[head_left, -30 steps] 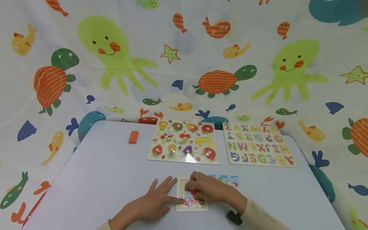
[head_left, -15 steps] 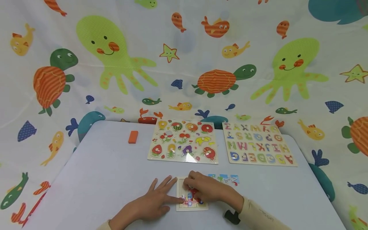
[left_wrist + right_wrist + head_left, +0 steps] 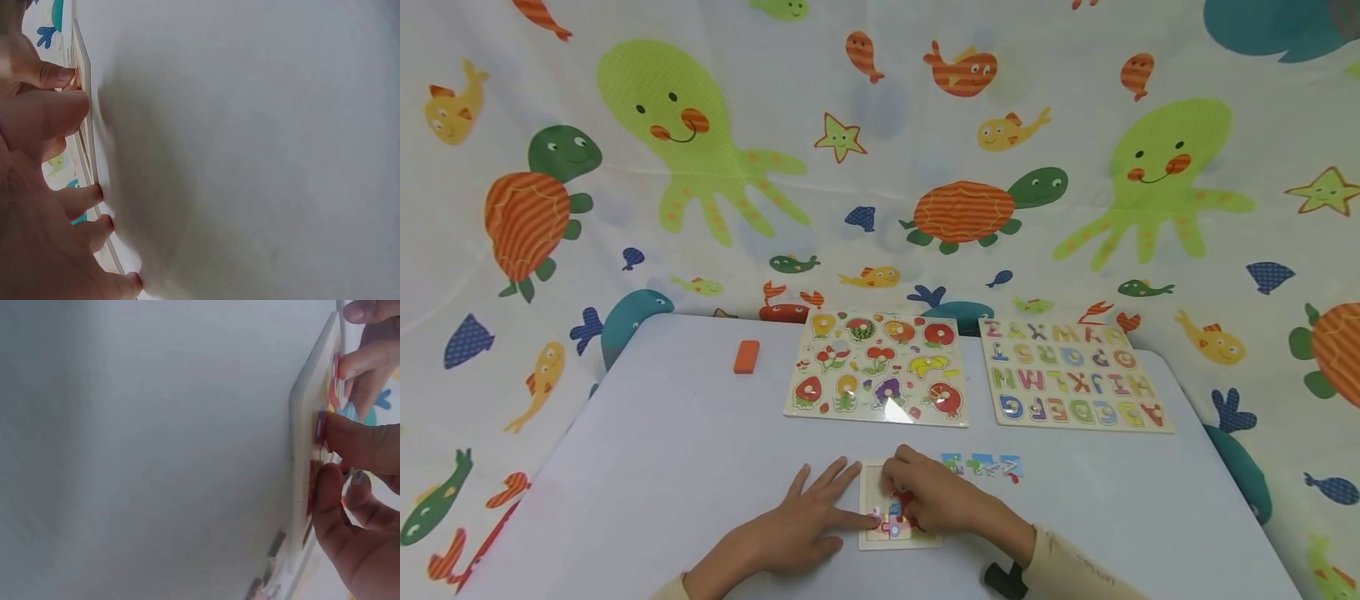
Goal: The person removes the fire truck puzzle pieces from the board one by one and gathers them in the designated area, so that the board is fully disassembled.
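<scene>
A small wooden jigsaw tray (image 3: 870, 477) lies on the table in front of the person, with several joined pieces (image 3: 891, 528) in its lower part. My left hand (image 3: 808, 527) rests beside it with fingers spread, the index fingertip touching the pieces at the left. Over the tray's right side, my right hand (image 3: 934, 493) has curled fingers and pinches a reddish jigsaw piece (image 3: 906, 502), largely hidden by the hand. Low along the tray's edge (image 3: 301, 444), the right wrist view shows thumb and fingertips at the red-edged pieces. Several loose blue jigsaw pieces (image 3: 982, 465) lie right of the tray.
A fruit peg board (image 3: 865, 408) and an alphabet board (image 3: 1082, 423) lie at the back of the white table (image 3: 677, 467). An orange block (image 3: 746, 357) is at the back left. A black object (image 3: 1004, 580) sits at the right wrist. A sea-animal cloth (image 3: 880, 100) hangs behind.
My right hand shifts slightly over the tray, its fingers turning a little lower on the right side and covering the lower right piece more. My left hand keeps its place.
</scene>
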The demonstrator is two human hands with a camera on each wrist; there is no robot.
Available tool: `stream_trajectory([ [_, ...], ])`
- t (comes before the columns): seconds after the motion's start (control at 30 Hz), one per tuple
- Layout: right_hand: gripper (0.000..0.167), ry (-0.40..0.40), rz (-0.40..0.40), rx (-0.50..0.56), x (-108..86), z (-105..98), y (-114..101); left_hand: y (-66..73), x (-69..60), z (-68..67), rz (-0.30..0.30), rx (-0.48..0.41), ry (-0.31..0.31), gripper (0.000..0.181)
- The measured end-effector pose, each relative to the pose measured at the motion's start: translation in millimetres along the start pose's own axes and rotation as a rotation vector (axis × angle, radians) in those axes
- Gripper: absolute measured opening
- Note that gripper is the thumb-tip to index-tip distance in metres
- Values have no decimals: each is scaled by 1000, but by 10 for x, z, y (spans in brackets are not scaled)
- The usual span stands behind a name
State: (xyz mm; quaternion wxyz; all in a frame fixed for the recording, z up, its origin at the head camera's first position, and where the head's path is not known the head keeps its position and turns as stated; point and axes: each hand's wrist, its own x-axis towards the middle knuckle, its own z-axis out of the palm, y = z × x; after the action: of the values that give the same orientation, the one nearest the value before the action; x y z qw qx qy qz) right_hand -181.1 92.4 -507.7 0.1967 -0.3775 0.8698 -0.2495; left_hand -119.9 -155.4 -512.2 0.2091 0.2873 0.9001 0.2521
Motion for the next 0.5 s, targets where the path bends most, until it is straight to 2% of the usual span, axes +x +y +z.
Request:
stream_trajectory([
  [0.3,31,52,0,102,-58,6,41,-16,-11,7,9,0,4,50],
  [0.5,24,81,-35,141,-72,5,27,-12,-10,3,1,9,5,50],
])
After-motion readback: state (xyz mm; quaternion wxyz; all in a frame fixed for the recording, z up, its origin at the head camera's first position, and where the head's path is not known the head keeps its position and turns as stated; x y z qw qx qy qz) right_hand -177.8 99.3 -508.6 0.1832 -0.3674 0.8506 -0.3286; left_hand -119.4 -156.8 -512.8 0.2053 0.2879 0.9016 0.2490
